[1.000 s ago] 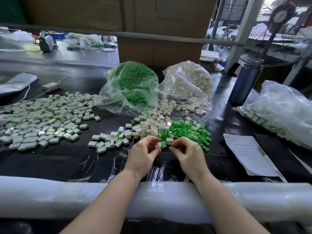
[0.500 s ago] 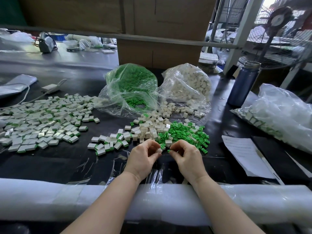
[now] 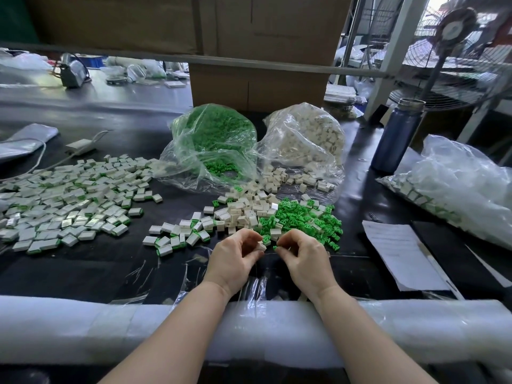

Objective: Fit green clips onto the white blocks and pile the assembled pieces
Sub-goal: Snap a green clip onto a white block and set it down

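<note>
You work at a dark table [image 3: 97, 273] whose near edge is padded with a roll of white foam [image 3: 83, 328] wrapped in clear film. Behind the work area a stack of cardboard boxes [image 3: 260, 51] fills the middle of the view, and a grey rail [image 3: 110, 55] runs across in front of them. To your right stands a blue bottle [image 3: 396, 139] with a metal cap, and past it a pedestal fan [image 3: 454, 51]. A printed sheet of paper [image 3: 399, 253] lies near your right forearm, and a clear bag of finished pieces [image 3: 457, 187] lies along the right edge.

Two open plastic bags sit side by side at the back of the table: the bag of green clips [image 3: 213, 139] on the left, the bag of white blocks [image 3: 304, 139] on the right. Loose white blocks [image 3: 243, 212] and loose green clips [image 3: 299, 220] spill forward from them into two touching heaps. To your left spreads the wide pile of assembled pieces [image 3: 69, 200], with a smaller cluster [image 3: 177, 236] closer to you.

Both your forearms cross the foam roll, hands close together just in front of the heaps. Your left hand [image 3: 235, 259] has its fingers curled, pinching a white block [image 3: 261, 247] at the tips. Your right hand [image 3: 304, 259] is curled likewise, pinching a green clip [image 3: 275, 248]. The two parts sit just apart, facing each other.
</note>
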`<state>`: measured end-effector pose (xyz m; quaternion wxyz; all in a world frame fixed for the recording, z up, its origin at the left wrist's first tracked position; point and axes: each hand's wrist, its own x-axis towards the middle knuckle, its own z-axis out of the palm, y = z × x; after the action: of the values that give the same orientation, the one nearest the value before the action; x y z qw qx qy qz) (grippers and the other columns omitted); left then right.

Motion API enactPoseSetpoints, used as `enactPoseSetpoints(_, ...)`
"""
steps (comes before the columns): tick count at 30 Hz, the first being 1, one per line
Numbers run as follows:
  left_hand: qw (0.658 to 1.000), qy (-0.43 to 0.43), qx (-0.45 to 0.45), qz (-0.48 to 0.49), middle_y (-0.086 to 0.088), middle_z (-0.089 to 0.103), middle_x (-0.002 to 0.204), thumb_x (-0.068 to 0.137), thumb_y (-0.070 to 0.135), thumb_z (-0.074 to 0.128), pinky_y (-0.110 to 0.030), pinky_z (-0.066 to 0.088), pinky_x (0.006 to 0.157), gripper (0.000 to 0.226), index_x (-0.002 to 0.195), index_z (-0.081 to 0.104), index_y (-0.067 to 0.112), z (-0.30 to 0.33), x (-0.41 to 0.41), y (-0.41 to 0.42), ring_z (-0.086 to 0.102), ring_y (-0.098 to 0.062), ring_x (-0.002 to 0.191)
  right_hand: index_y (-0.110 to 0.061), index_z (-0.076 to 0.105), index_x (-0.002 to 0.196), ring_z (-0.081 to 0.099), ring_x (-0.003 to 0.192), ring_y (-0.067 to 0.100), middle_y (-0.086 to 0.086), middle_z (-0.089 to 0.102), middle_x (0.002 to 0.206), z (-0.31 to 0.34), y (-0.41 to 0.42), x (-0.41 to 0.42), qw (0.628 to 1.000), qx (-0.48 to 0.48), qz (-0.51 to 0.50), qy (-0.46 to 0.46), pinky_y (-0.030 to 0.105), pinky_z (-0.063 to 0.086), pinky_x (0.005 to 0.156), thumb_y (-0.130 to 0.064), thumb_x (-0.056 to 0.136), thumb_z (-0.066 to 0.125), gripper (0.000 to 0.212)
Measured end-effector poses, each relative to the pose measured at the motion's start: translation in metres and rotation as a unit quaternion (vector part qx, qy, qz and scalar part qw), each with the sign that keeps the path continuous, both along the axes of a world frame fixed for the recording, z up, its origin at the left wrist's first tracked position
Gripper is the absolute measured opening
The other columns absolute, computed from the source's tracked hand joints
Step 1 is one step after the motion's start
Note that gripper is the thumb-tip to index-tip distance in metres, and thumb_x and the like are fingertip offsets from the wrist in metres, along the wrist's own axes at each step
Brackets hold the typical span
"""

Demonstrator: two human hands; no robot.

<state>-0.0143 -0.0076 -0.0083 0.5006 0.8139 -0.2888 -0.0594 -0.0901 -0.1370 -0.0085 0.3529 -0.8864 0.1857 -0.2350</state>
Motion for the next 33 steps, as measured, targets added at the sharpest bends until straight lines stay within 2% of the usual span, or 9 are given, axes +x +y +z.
enactPoseSetpoints(4, 1.000, 0.000, 0.007, -0.002, 0.008, 0.065, 0.084, 0.081, 0.011, 0.070, -0.020, 0.049, 0.085, 0.017, 0.095, 0.064, 0.019, 0.0006, -0.0001, -0.0005, 0.062, -0.010, 0.084, -0.016, 0.063, 0.078, 0.057, 0.074, 0.013, -0.006, 0.063, 0.076, -0.0011, -0.0001, 0.0013, 1.000, 0.012, 0.008, -0.005, 0.025, 0.047, 0.072, -0.013, 0.080, 0.070, 0.008)
enactPoseSetpoints(12, 1.000, 0.003, 0.012, 0.001, 0.004, 0.067, 0.087, 0.081, 0.012, 0.069, -0.021, 0.049, 0.085, 0.015, 0.096, 0.065, 0.016, 0.0012, 0.0001, -0.0011, 0.063, -0.012, 0.085, -0.020, 0.060, 0.075, 0.054, 0.066, 0.001, -0.012, 0.059, 0.069, -0.0019, -0.0036, 0.0042, 0.997, 0.073, 0.021, -0.020, 0.009, 0.043, 0.064, -0.007, 0.080, 0.069, 0.017)
enactPoseSetpoints(20, 1.000, -0.007, 0.022, 0.008, 0.004, 0.067, 0.084, 0.082, 0.016, 0.069, -0.025, 0.050, 0.084, 0.011, 0.093, 0.066, 0.016, 0.0011, 0.0008, -0.0027, 0.063, -0.013, 0.082, -0.018, 0.060, 0.076, 0.052, 0.064, -0.001, -0.011, 0.058, 0.068, -0.0013, -0.0060, 0.0055, 0.996, 0.090, 0.020, -0.020, 0.008, 0.041, 0.063, -0.006, 0.080, 0.069, 0.015)
enactPoseSetpoints(26, 0.999, -0.015, 0.034, 0.015, 0.005, 0.067, 0.084, 0.082, 0.017, 0.069, -0.025, 0.050, 0.084, 0.011, 0.093, 0.066, 0.016, 0.0016, 0.0015, -0.0035, 0.063, -0.012, 0.083, -0.018, 0.060, 0.075, 0.053, 0.064, 0.003, -0.008, 0.059, 0.070, -0.0006, -0.0055, 0.0064, 0.996, 0.088, 0.012, -0.018, 0.017, 0.045, 0.066, -0.007, 0.080, 0.069, 0.015)
enactPoseSetpoints(30, 0.999, -0.019, 0.038, 0.015, 0.007, 0.067, 0.084, 0.082, 0.018, 0.069, -0.022, 0.049, 0.084, 0.011, 0.093, 0.066, 0.017, 0.0022, 0.0015, -0.0035, 0.063, -0.009, 0.082, -0.020, 0.059, 0.074, 0.052, 0.063, 0.000, -0.011, 0.058, 0.068, -0.0010, -0.0057, 0.0072, 0.997, 0.081, 0.011, -0.017, 0.010, 0.041, 0.063, -0.007, 0.080, 0.069, 0.017)
enactPoseSetpoints(33, 0.999, -0.017, 0.036, 0.014, 0.007, 0.067, 0.084, 0.082, 0.018, 0.069, -0.021, 0.049, 0.082, 0.012, 0.094, 0.066, 0.017, 0.0026, 0.0019, -0.0030, 0.063, -0.010, 0.082, -0.020, 0.059, 0.074, 0.052, 0.063, 0.000, -0.011, 0.058, 0.068, -0.0016, -0.0058, 0.0072, 0.996, 0.084, 0.012, -0.017, 0.012, 0.042, 0.064, -0.007, 0.080, 0.069, 0.016)
